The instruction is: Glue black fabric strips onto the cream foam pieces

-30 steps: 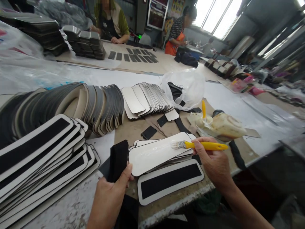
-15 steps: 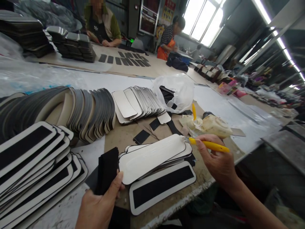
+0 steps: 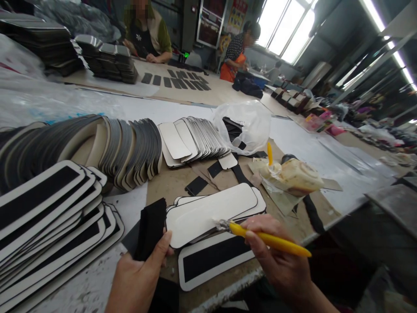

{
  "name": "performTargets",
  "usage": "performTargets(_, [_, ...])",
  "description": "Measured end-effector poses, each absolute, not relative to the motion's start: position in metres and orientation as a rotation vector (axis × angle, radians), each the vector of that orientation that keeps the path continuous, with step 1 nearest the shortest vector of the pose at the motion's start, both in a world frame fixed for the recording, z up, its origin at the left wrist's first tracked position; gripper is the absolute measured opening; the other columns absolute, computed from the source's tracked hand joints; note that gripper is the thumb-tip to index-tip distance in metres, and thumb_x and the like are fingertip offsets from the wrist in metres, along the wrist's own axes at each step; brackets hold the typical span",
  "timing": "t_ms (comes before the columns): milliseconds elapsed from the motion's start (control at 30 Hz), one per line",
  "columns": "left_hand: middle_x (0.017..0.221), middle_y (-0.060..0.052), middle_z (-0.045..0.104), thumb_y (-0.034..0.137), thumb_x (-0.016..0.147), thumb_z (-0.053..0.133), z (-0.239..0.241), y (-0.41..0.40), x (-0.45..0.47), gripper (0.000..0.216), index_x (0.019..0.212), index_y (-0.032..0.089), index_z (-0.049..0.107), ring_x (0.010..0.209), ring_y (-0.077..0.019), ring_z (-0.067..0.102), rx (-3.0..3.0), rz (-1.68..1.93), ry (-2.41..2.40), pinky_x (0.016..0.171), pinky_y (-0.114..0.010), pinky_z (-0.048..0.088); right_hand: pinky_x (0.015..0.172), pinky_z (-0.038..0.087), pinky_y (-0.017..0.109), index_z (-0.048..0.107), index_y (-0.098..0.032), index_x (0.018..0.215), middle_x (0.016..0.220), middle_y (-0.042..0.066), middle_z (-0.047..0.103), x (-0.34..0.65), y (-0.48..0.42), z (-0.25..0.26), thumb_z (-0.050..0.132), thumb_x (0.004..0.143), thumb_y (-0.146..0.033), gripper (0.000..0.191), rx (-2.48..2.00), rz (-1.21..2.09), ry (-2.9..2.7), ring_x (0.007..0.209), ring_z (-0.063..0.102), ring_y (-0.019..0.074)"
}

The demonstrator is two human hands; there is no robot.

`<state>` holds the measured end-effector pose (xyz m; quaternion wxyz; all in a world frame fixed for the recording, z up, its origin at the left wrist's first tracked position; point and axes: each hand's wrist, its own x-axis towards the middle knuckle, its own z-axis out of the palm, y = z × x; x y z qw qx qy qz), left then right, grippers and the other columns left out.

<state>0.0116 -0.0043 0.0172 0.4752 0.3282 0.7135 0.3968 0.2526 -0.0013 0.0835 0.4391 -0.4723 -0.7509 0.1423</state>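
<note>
My left hand (image 3: 143,265) is closed on the near-left end of a white rounded panel (image 3: 202,213), thumb on top. The panel lies on a small pile of similar panels (image 3: 259,202). In my right hand (image 3: 280,261) is a yellow-handled brush (image 3: 270,241); its bristle end touches or hovers just over the panel's middle, where a faint wet-looking smear shows. Just below lies a white panel with a black strip (image 3: 211,261), partly hidden by my right hand. A stack of black fabric pieces (image 3: 151,228) sits beside my left hand.
Finished-looking strip panels (image 3: 45,208) are stacked at left, before a long row of curved pieces (image 3: 130,152). White panels (image 3: 202,139) stand farther back near a plastic bag (image 3: 257,126). A glue-crusted container (image 3: 299,174) with a yellow handle sits right. Two people work beyond.
My right hand has brought the brush from the panel's far right end leftward and nearer, to its middle. My left hand keeps its hold; the view has shifted slightly.
</note>
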Motion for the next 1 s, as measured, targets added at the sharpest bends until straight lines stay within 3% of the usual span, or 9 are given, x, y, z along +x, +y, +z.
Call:
performTargets(233, [0.061, -0.003, 0.065, 0.057, 0.067, 0.069, 0.019, -0.007, 0.014, 0.038, 0.055, 0.021, 0.064, 0.064, -0.0225, 0.061, 0.865, 1.057, 1.692, 0.073, -0.031, 0.048, 0.079, 0.052, 0.035, 0.059, -0.020, 0.103, 0.094, 0.007, 0.063, 0.264, 0.005, 0.083, 0.057, 0.084, -0.006, 0.024, -1.177, 0.106, -2.003, 0.092, 0.061, 0.0211])
performTargets(400, [0.068, -0.004, 0.067, 0.054, 0.069, 0.068, 0.024, -0.007, 0.016, 0.038, 0.054, 0.020, 0.062, 0.069, -0.0220, 0.061, 0.916, 1.102, 1.676, 0.075, -0.030, 0.046, 0.078, 0.053, 0.033, 0.057, -0.021, 0.108, 0.093, 0.006, 0.063, 0.230, -0.003, 0.078, 0.055, 0.084, -0.006, 0.029, -1.010, 0.434, -2.032, 0.091, 0.060, 0.0200])
performTargets(633, [0.053, -0.001, 0.058, 0.055, 0.070, 0.064, 0.034, -0.006, 0.020, 0.039, 0.057, 0.018, 0.061, 0.052, -0.0177, 0.052, 0.861, 1.087, 1.659, 0.055, -0.028, 0.042, 0.072, 0.055, 0.028, 0.057, -0.025, 0.098, 0.095, 0.002, 0.060, 0.205, -0.007, 0.078, 0.050, 0.089, -0.011, 0.018, -1.054, 0.763, -1.645, 0.082, 0.061, 0.0146])
performTargets(867, [0.058, -0.002, 0.059, 0.051, 0.076, 0.059, 0.037, -0.007, 0.020, 0.037, 0.058, 0.018, 0.060, 0.055, -0.0162, 0.051, 0.892, 1.090, 1.653, 0.058, -0.027, 0.041, 0.074, 0.053, 0.026, 0.060, -0.022, 0.092, 0.086, 0.002, 0.062, 0.209, 0.002, 0.077, 0.055, 0.087, -0.013, 0.011, -1.182, 0.562, -1.689, 0.085, 0.061, 0.0159])
performTargets(1000, [0.057, -0.002, 0.058, 0.049, 0.077, 0.058, 0.037, -0.007, 0.020, 0.037, 0.056, 0.019, 0.058, 0.054, -0.0160, 0.051, 0.888, 1.081, 1.641, 0.057, -0.026, 0.041, 0.071, 0.053, 0.028, 0.059, -0.023, 0.092, 0.084, 0.001, 0.062, 0.197, 0.003, 0.078, 0.053, 0.089, -0.015, 0.010, -1.148, 0.632, -1.618, 0.079, 0.061, 0.0150])
